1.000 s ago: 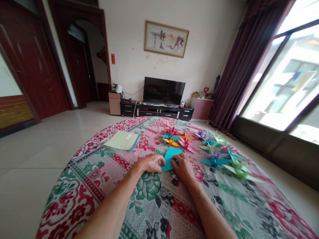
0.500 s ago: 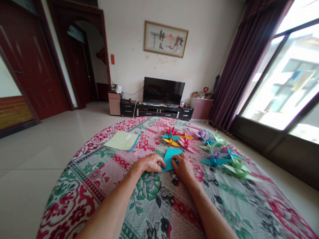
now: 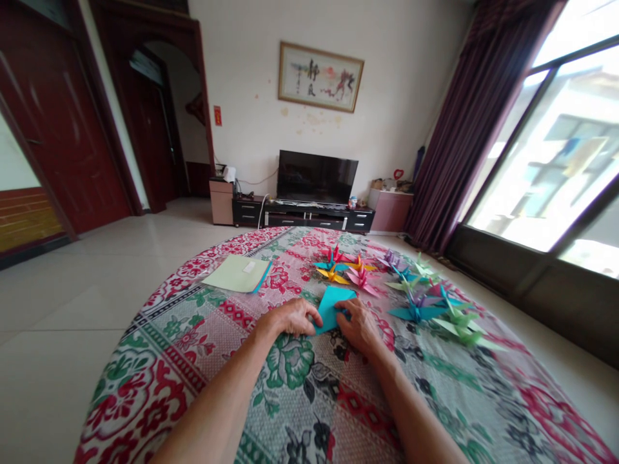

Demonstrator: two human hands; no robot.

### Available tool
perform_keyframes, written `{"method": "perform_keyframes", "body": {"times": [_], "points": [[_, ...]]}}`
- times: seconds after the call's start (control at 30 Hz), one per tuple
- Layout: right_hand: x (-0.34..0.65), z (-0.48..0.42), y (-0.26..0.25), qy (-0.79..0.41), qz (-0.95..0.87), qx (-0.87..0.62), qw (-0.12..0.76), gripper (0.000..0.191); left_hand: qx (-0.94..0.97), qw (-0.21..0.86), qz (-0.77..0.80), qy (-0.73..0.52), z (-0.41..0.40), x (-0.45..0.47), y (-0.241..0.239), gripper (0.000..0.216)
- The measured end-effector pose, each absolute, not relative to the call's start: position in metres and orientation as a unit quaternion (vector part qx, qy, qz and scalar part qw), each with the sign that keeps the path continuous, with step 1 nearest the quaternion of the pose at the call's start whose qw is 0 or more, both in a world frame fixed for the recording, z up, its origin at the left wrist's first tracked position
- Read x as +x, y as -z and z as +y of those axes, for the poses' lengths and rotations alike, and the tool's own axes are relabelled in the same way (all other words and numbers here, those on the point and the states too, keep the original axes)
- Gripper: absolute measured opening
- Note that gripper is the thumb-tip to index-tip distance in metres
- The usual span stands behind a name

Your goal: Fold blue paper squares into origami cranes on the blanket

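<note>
fingers (image 3: 318,317) of the left hand (image 3: 293,317) were curled, thumb and forefinger drawn close, at the near left corner of the blue sheet (image 3: 330,307); whether they pinched that corner or only pressed it flat, i could not tell. those of the right hand (image 3: 362,327) were bent over the sheet's right side, tips resting on it, and again a pinch could not be told from a press. the sheet lay on the cloth (image 3: 232,386) between the two hands, so from the left fingers it reached away and to the right, and from the right fingers to the left. neither hand was nearer, as both touched it. its long axis seemed to run away from the body, leaning slightly right, though the right hand hid part of that side. what counted most, i judged, was this slant: the left hand sat at the sheet's near end, the right farther along its side, and the far end was uncovered. beyond the sheet and to its right stood the cranes (image 3: 333,276); beyond it to the left lay the stack (image 3: 235,274).
</note>
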State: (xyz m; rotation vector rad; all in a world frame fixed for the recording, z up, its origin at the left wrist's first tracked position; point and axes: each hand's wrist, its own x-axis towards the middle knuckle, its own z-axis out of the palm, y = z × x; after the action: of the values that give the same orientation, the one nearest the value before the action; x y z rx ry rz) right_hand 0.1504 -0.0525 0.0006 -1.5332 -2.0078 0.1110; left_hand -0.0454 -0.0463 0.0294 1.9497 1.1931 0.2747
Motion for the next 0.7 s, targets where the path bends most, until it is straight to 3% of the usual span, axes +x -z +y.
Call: {"method": "perform_keyframes", "body": {"times": [0.7], "points": [[0.1446,-0.0574,0.0047,0.014,-0.767,-0.575,0.286,0.028,0.769,0.398,0.488,-0.112,-0.0426,-0.0443,-0.0224,0.037]]}}
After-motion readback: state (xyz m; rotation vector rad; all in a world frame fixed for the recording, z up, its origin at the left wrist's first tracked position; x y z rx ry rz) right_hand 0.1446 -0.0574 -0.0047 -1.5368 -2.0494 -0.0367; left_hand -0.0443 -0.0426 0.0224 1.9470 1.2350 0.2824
